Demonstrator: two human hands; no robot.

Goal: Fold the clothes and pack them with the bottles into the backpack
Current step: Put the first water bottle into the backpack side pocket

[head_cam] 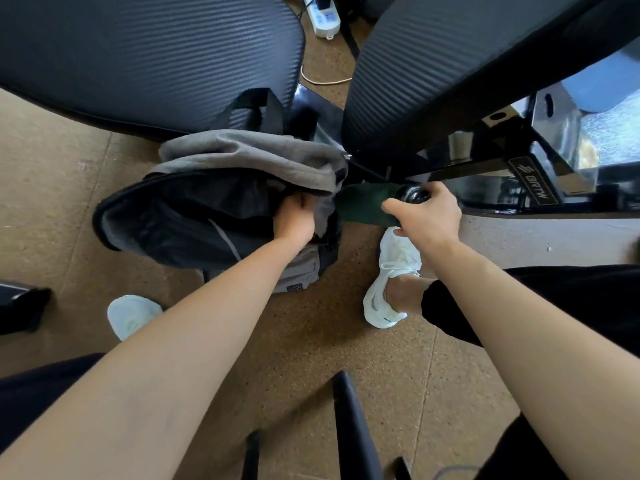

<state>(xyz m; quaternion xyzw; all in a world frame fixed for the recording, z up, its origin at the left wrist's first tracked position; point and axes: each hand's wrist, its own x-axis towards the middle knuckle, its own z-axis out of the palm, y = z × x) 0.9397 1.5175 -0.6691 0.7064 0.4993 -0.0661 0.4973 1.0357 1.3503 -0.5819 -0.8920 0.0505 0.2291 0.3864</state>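
1. Now I look straight down from the head camera at a brown speckled floor (311, 358), with two bare forearms reaching forward from the bottom of the view.
2. A black backpack (138, 237) lies on the floor left of centre. Its main compartment gapes wide open towards me and shows a dark lining.
3. A grey garment (249, 157) is draped over the far rim of the backpack, and one edge hangs down into the opening at its right side.
4. The left hand (294, 221) is inside that right side of the opening. Its fingers are curled into the hanging grey cloth and grip it.
5. The right hand (429, 220) is just right of the backpack and above the floor. Fingers and thumb are wrapped around a dark green bottle (363, 206).
6. The bottle lies roughly level, its body pointing left and nearly touching the backpack's right rim. Its black cap (412, 195) shows between thumb and fingers.
7. One white shoe (391, 282) is planted on the floor under the right hand, and another white shoe (133, 315) sits below the backpack.
8. Two dark ribbed chair seats (138, 53) fill the top of the view, and a white power strip (325, 19) lies on the floor between them.
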